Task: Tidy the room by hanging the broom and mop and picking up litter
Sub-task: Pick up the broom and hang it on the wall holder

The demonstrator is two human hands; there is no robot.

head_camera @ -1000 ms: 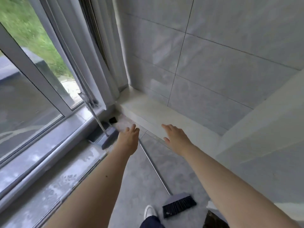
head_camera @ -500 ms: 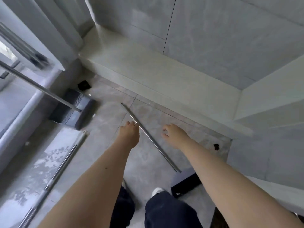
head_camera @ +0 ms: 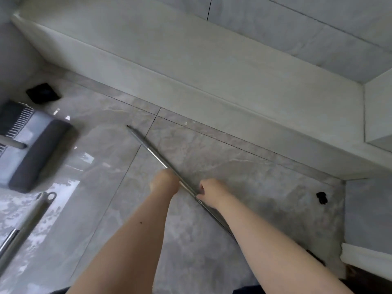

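Observation:
The broom's thin metal handle lies slanted on the grey tile floor; its brush end is hidden behind my right forearm. My left hand is down at the handle's left side with fingers curled under, and whether it grips is hidden. My right hand is on the handle a little lower, fingers and thumb closed around it. The grey flat mop head sits at the left edge with its pole running out of view. A black scrap lies in the far left corner, a smaller black scrap at the right.
A second metal pole with a hanging loop lies on the wet, shiny floor at the lower left. A low white ledge runs along the tiled wall ahead. A white step closes the right side.
The view has tipped down to the floor as I bent lower. Both hands dropped from hovering over the handle to touching it, the right one closing on it.

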